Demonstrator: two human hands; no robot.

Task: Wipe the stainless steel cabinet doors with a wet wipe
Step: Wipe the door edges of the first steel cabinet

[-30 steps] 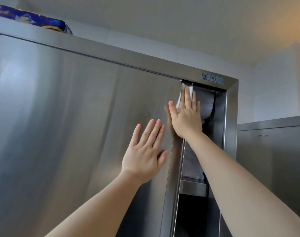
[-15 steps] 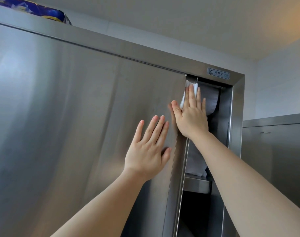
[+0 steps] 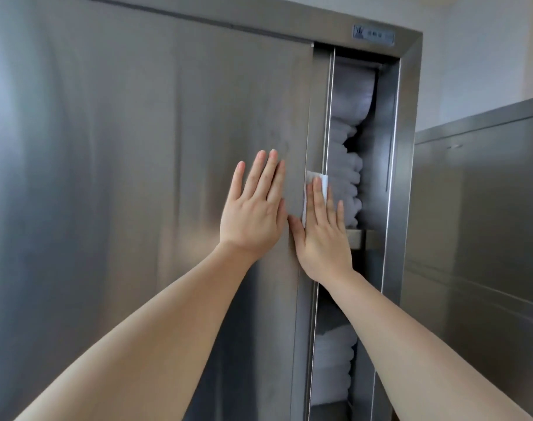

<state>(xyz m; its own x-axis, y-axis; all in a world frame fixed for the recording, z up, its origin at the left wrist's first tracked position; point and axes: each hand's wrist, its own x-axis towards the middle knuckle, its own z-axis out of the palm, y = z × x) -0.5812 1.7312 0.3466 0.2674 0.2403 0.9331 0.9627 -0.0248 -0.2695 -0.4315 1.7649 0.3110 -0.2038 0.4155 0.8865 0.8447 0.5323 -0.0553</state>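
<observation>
Down the door's right edge went the right hand [image 3: 321, 235], from near the top corner to about halfway, with flat fingers pressing the one wet wipe [image 3: 315, 185] onto the steel. Just beside it, the left hand [image 3: 254, 208] lay flat and open on the one sliding cabinet door [image 3: 152, 147], holding nothing. To wipe well, I think she should press evenly along that edge; farther back, two stacks of towels [image 3: 345, 165] sat inside.
</observation>
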